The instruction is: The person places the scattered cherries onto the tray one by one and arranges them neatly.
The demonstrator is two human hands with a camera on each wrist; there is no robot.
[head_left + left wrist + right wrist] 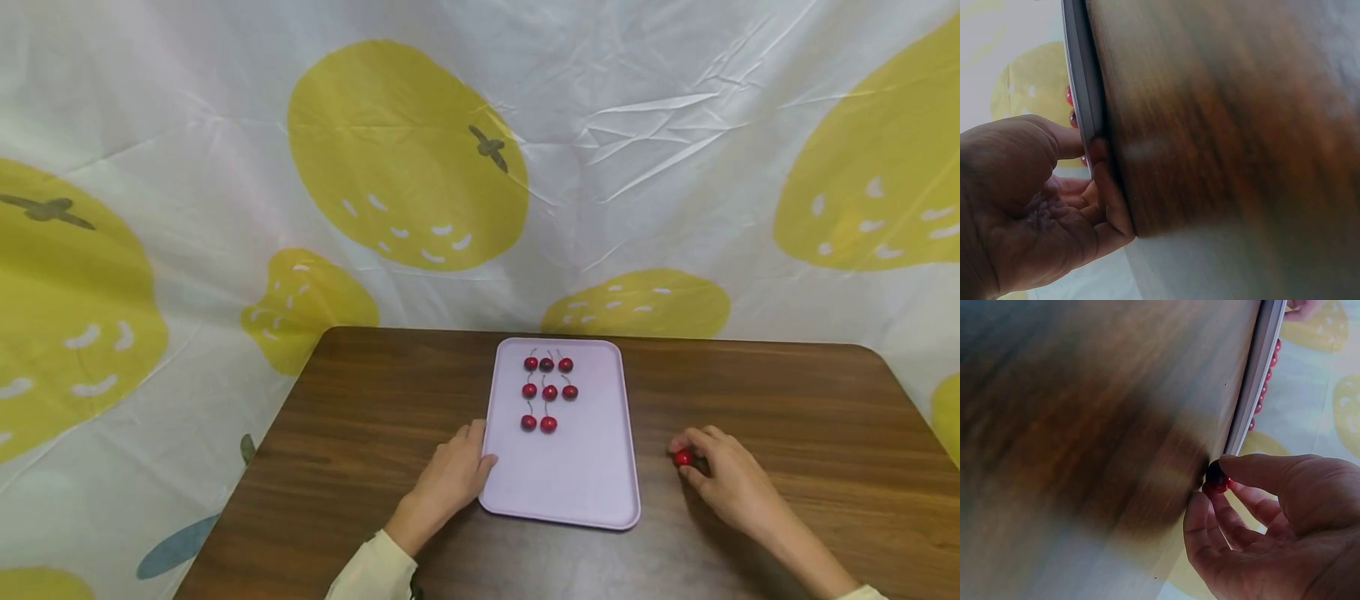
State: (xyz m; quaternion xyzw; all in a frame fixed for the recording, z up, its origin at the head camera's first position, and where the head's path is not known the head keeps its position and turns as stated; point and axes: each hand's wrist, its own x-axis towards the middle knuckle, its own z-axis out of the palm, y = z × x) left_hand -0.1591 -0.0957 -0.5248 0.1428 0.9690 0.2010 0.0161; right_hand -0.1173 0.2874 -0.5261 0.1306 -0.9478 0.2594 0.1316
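Note:
A pale lilac tray [585, 475] lies on the table, with several red cherries [550, 392] in rows on its far half, stems pointing away. At the tray's left edge my left hand [448, 471] grips the rim, thumb over the top and fingers along the outer side, as the left wrist view shows. To the right of the tray, my right hand [723, 475] pinches a single cherry [682, 457] between thumb and fingertips, low over the wood. In the right wrist view this cherry [1216, 477] looks dark on top and bright red below.
The brown wooden table [375, 400] has rounded far corners. Behind it hangs a white cloth [585, 167] printed with large yellow fruit. Bare wood lies on both sides of the tray.

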